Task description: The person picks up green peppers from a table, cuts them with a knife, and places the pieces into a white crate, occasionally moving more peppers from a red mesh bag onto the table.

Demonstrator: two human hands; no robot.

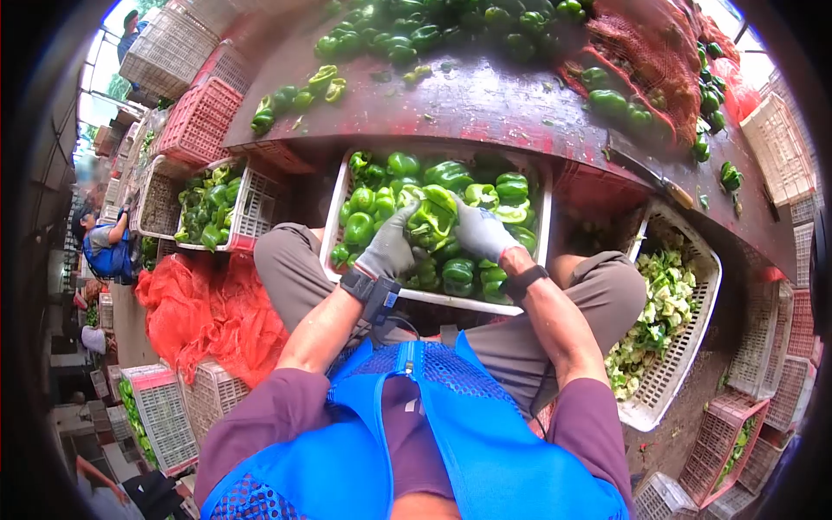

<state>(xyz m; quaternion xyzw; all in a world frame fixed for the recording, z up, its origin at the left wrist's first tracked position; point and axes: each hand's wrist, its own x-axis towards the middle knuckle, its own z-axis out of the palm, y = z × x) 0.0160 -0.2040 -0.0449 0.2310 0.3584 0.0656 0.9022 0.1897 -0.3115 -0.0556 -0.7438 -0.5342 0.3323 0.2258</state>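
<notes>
Two gloved hands, one green pepper between them. Left hand and right hand both clamped round it, over middle of white crate on lap. Peppers in crate perhaps two dozen, heap too tangled to count. Held pepper's lower half hidden by fingers. Crate's far rim tucked under tabletop near edge. Scrap basket close on right, little free room.

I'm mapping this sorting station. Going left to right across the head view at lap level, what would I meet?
In order: red net sack → left hand → green pepper, held in the grip of both hands → right hand → white crate of pepper trimmings.
</notes>
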